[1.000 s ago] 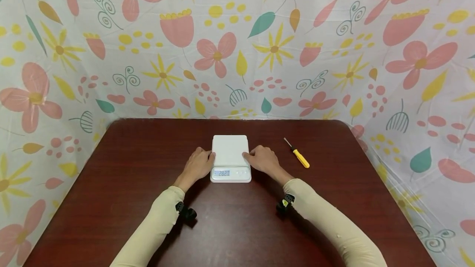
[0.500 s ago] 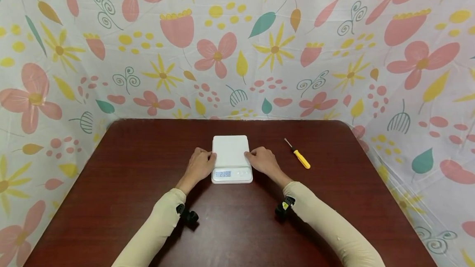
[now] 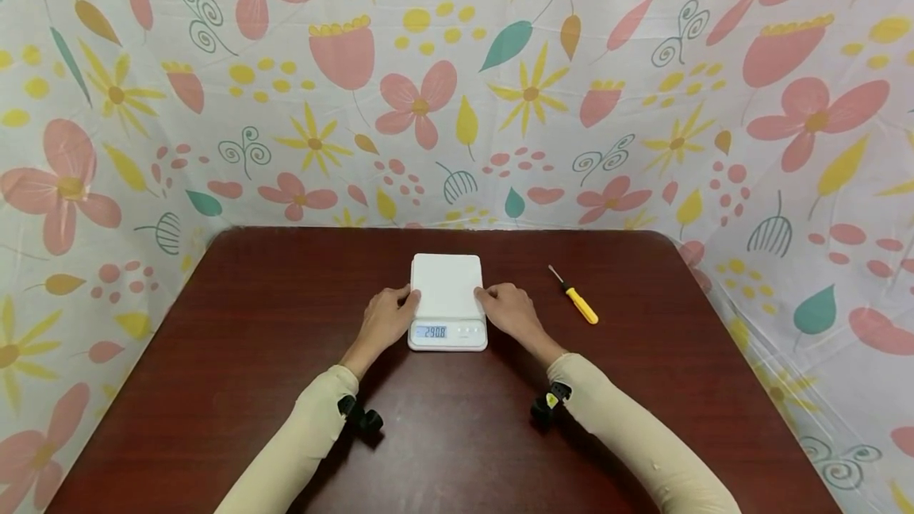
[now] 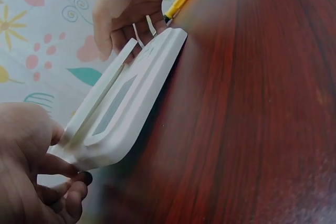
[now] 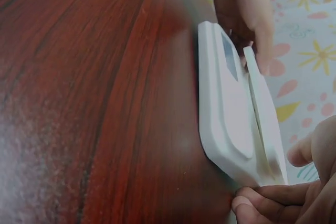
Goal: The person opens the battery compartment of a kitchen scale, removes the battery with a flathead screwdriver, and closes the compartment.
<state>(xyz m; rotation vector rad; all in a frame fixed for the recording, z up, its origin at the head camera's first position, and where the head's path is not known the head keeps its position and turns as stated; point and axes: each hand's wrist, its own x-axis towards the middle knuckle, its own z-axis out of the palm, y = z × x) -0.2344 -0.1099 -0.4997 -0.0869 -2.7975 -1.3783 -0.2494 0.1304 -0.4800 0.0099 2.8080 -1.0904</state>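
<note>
In the head view a white digital kitchen scale point(image 3: 447, 288) lies between both hands near the middle of the table, its lit display point(image 3: 432, 332) facing the person. The left hand point(image 3: 385, 320) grips the left side, thumb at the platform's edge. Opposite it, the right hand point(image 3: 512, 313) holds the right side in the same way. In the left wrist view, fingertips point(image 4: 77, 192) curl at the scale's underside beside a small dark round foot point(image 4: 85, 178). The right wrist view has fingers point(image 5: 273, 199) under the scale's near corner; they partly hide its base.
A screwdriver point(image 3: 581, 305) with a yellow handle lies on the dark red-brown wooden table point(image 3: 286, 284), right of the right hand. Flower-printed cloth point(image 3: 457, 101) hangs behind the table and along both sides. Each sleeved forearm carries a small black wrist camera point(image 3: 369, 421).
Both hands have shifted slightly rightward with the scale. The scale's far edge now appears higher and the platform looks slightly larger. The digits on the display have changed.
</note>
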